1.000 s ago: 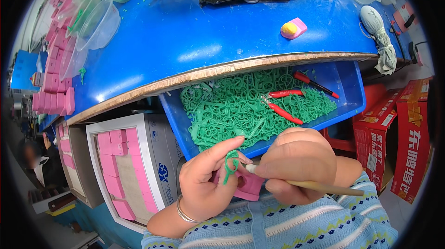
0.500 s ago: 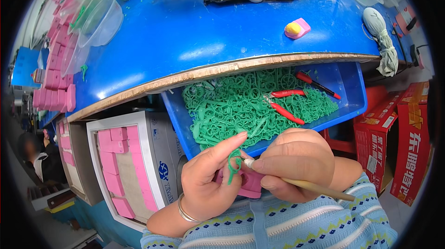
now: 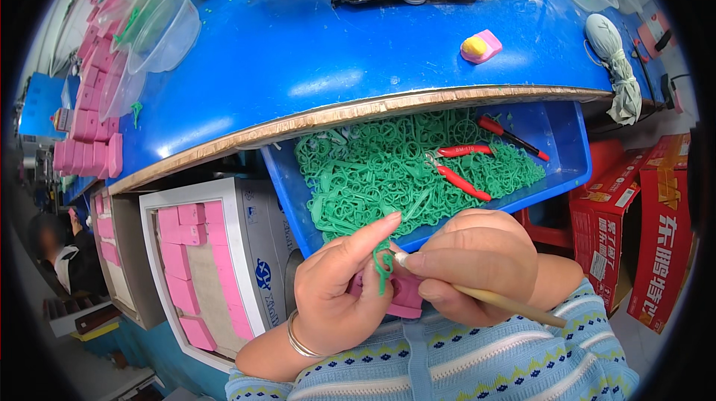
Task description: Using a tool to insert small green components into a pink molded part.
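A small green wax-like piece, looped at the top with a stem below, is pinched in my left hand. Behind it a pink block sits between my hands; its underside and what supports it are hidden. My right hand grips a slim wooden-handled tool, its pale wrapped part poking out by the thumb. The tool's thin tip meets or nearly touches the green piece; contact cannot be made out. Just beyond my hands, a blue bin holds a heap of green looped pieces.
On the heap lie red-handled pliers and a red-and-black pen. The blue table carries a pink block with a yellow lump and clear plastic bowls. Red cartons stand right; a box of pink blocks left.
The green piece has turned slightly and shifted a little to the right in my left fingers. My right hand and the tool have barely moved.
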Demonstrator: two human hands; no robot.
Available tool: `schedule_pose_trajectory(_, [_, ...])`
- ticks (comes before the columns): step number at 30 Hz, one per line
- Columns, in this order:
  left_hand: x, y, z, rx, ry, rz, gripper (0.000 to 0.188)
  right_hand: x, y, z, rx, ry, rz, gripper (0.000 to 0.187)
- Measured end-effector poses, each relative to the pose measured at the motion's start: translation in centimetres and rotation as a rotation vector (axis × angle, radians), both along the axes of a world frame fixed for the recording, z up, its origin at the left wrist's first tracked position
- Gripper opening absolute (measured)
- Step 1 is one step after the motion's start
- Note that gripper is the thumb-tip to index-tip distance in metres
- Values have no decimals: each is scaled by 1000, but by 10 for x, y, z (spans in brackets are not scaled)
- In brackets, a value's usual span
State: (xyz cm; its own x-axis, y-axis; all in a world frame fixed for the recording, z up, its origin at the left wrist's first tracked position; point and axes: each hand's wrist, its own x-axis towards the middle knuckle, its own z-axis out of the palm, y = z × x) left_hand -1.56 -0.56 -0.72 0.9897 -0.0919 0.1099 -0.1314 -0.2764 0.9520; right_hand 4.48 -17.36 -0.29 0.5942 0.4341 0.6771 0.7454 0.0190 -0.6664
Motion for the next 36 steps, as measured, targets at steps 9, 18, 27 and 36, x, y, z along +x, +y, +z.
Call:
schedule_pose_trajectory(9, [2, -1, 2, -33, -21, 31, 39, 0, 1, -2, 13, 20, 30, 33])
schedule_pose_trajectory(18, [4, 2, 4, -130, 12, -37, 38, -2, 5, -3, 36, 29, 1, 29])
schedule_pose_trajectory(27, [3, 1, 7, -122, 35, -35, 40, -3, 6, -2, 44, 44, -30, 24])
schedule_pose_trajectory(36, [4, 1, 4, -77, -10, -49, 43, -1, 1, 5, -42, 9, 25, 22])
